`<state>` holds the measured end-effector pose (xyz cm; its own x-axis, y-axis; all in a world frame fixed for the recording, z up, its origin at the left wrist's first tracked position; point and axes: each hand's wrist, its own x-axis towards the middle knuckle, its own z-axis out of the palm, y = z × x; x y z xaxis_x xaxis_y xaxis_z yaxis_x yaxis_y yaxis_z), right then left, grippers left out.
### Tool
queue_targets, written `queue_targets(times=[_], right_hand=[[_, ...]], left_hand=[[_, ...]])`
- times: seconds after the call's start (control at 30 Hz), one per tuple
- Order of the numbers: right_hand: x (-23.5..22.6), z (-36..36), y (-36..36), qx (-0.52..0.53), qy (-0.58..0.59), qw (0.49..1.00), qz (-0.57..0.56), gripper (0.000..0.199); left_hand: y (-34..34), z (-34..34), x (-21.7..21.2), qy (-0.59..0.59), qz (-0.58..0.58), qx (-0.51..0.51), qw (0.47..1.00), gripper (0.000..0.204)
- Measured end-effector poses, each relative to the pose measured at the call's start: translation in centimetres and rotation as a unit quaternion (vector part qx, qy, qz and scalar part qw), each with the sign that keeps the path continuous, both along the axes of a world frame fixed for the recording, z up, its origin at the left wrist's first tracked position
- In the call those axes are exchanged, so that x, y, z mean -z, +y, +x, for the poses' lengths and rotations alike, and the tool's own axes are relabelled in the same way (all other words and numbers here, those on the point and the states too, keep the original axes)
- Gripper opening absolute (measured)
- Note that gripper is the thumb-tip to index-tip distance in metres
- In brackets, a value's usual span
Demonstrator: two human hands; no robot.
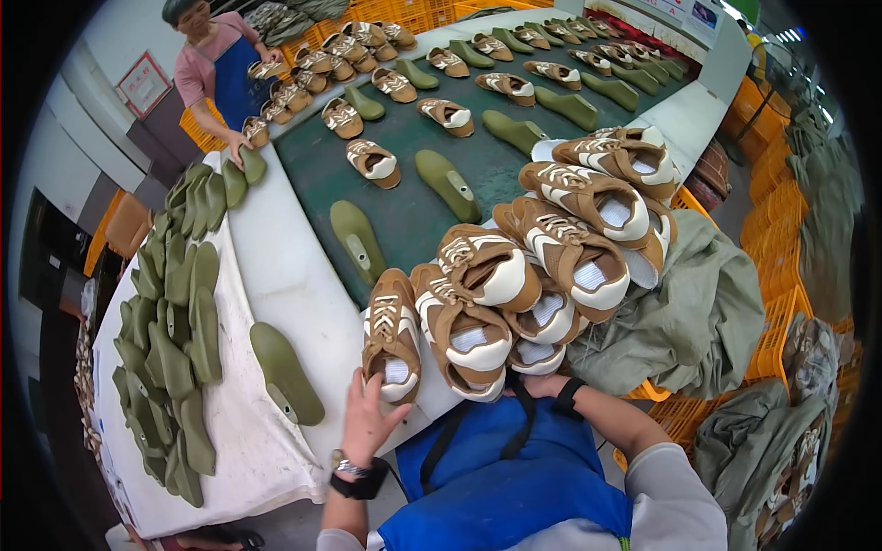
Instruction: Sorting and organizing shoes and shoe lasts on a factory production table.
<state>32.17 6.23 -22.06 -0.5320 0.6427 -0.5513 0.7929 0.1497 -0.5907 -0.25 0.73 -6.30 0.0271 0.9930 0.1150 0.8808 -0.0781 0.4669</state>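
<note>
My left hand (368, 424) is at the heel of a brown sneaker (390, 317) with white laces, which stands at the left end of a piled group on the near table edge. Its fingers touch the heel collar and the thumb is spread, so the hand looks open. My right hand (544, 386) is low against the heels of the piled brown sneakers (487, 266), its fingers mostly hidden behind them. Left of my left hand, a single green shoe last (285, 372) lies on the white tabletop (276, 262).
A green conveyor belt (308, 170) carries sneakers and lasts in rows. Green lasts (165, 349) are heaped at the left. Across the table a co-worker (216, 69) reaches to lasts. Orange crates (776, 248) and grey-green cloth (680, 312) stand at the right.
</note>
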Motion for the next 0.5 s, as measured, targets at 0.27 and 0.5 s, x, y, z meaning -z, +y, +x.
queue_targets(times=[0.27, 0.5], right_hand=[[4.8, 0.8, -1.0, 0.01, -0.009, 0.999, 0.05, 0.06], [0.4, -0.8, -0.5, 0.006, -0.012, 1.0, 0.002, 0.055]], left_hand=[[-0.7, 0.4, 4.1, -0.495, -0.027, -0.174, 0.851, 0.025], [-1.4, -2.6, 1.8, -0.89, -0.047, -0.016, 0.453, 0.074]])
